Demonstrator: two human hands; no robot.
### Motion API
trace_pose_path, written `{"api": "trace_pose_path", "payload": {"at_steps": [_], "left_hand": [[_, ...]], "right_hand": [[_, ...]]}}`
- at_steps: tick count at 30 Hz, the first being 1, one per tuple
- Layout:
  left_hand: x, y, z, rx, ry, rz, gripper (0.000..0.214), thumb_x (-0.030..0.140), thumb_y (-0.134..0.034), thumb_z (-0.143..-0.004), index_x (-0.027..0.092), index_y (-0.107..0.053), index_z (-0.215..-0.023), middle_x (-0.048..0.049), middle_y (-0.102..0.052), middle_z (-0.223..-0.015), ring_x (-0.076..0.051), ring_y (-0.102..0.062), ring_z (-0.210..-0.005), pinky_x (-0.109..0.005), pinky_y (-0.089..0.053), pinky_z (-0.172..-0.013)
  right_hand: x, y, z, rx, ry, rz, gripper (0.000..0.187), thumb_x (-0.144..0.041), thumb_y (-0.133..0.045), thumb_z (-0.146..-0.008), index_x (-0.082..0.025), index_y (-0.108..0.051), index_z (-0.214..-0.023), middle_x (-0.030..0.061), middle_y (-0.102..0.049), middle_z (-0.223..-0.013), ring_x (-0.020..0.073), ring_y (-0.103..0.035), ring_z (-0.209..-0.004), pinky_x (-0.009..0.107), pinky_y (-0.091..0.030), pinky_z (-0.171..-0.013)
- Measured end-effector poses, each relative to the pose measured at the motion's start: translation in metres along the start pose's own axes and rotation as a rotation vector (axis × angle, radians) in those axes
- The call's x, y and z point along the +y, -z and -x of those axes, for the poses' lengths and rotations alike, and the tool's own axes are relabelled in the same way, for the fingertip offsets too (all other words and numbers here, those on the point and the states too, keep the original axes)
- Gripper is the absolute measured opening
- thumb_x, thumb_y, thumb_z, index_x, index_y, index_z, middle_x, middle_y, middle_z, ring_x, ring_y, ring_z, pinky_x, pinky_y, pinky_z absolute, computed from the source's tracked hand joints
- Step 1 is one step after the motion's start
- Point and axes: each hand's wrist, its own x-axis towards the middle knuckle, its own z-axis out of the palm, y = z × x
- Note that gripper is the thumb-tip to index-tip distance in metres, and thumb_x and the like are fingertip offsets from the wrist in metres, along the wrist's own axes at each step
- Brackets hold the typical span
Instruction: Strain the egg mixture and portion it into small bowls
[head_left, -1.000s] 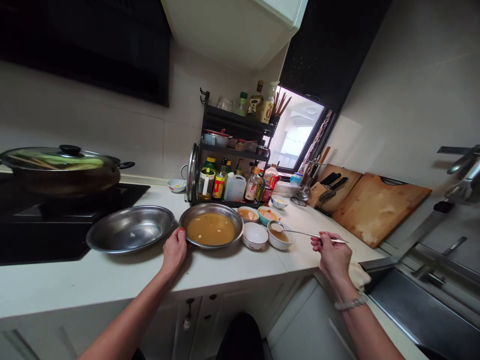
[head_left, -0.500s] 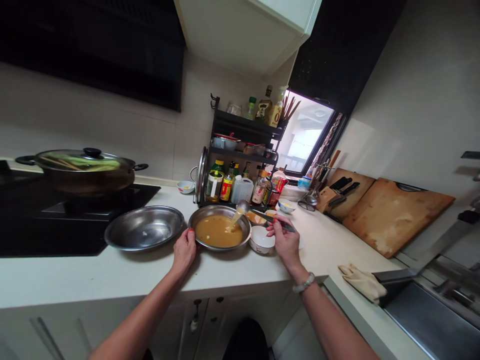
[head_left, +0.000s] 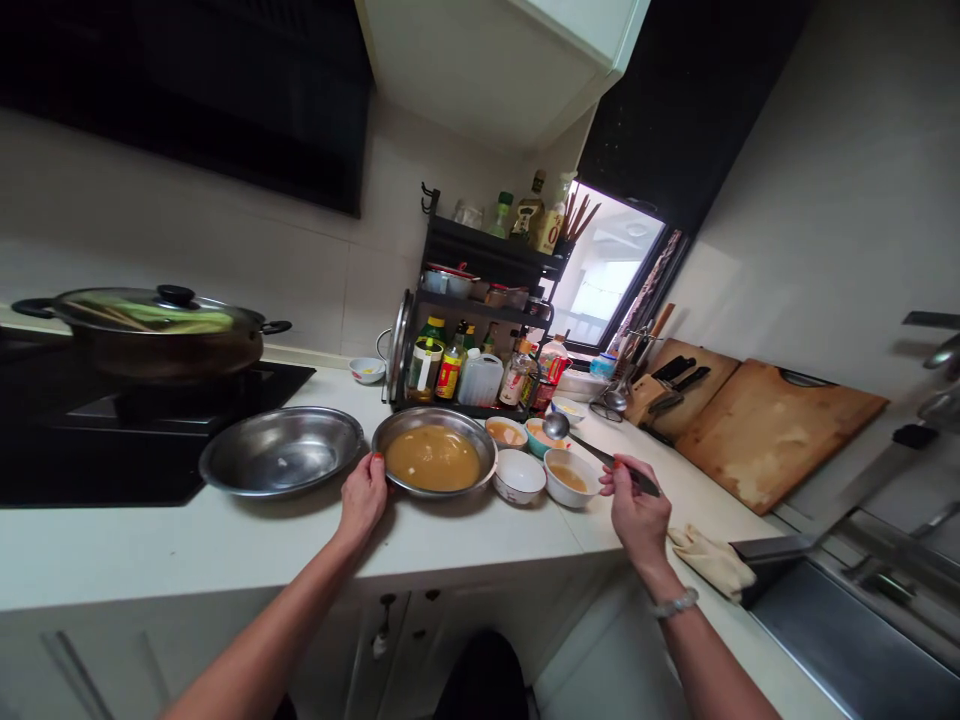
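My left hand [head_left: 363, 492] grips the near rim of a steel basin [head_left: 480, 447] filled with brownish-yellow liquid. My right hand [head_left: 634, 508] is closed on the handle of a metal ladle [head_left: 556, 426], whose bowl hovers above a white bowl of brown liquid [head_left: 570, 478]. An empty white bowl [head_left: 519, 474] sits between that bowl and the basin. Two more small bowls, one beige [head_left: 505, 432] and one teal [head_left: 538, 435], stand just behind.
An empty steel basin [head_left: 280, 450] lies left of the full one. A lidded wok [head_left: 157, 330] sits on the black cooktop [head_left: 90, 450]. A bottle rack [head_left: 480, 320], knife block [head_left: 660, 385], cutting board [head_left: 776, 425], folded cloth [head_left: 712, 560] and sink [head_left: 855, 630] are to the right.
The ladle poured liquid into the full basin half a second ago; my right hand has since swung it back right, above the white bowl. My left hand stayed on the basin rim.
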Motion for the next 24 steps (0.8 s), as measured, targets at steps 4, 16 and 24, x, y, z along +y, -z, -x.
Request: {"api": "trace_pose_path", "payload": {"at_steps": [4,16,24], "left_hand": [[-0.001,0.0,-0.001,-0.002,0.0,-0.01,0.036,0.042,-0.029,-0.087,0.021,-0.054,-0.072,-0.0024,-0.059,-0.053,-0.02,-0.056,-0.055,-0.028,-0.036,-0.056],[0.001,0.001,0.0,-0.018,0.019,-0.043,0.038,0.042,-0.028,-0.088,0.02,-0.056,-0.073,-0.0025,-0.06,-0.054,-0.021,-0.058,-0.057,-0.029,-0.04,-0.059],[0.001,0.001,0.0,-0.022,0.035,-0.019,0.038,0.042,-0.029,-0.088,0.019,-0.057,-0.076,-0.0023,-0.058,-0.054,-0.021,-0.057,-0.055,-0.029,-0.039,-0.057]], "right_hand": [[0.018,0.034,0.008,-0.002,-0.09,0.11,0.034,-0.048,-0.052,-0.085,-0.016,-0.06,-0.095,0.0019,-0.063,-0.062,0.0156,-0.062,-0.051,0.028,-0.055,-0.047],[0.048,0.044,0.014,0.107,-0.398,-0.077,0.037,-0.049,-0.067,-0.07,-0.015,-0.058,-0.081,0.0016,-0.064,-0.052,0.0147,-0.058,-0.039,0.023,-0.047,-0.036],[0.04,0.045,0.003,0.25,-0.481,-0.228,0.033,-0.039,-0.072,-0.061,-0.014,-0.057,-0.077,0.0003,-0.063,-0.049,0.0132,-0.058,-0.038,0.019,-0.045,-0.033]]}}
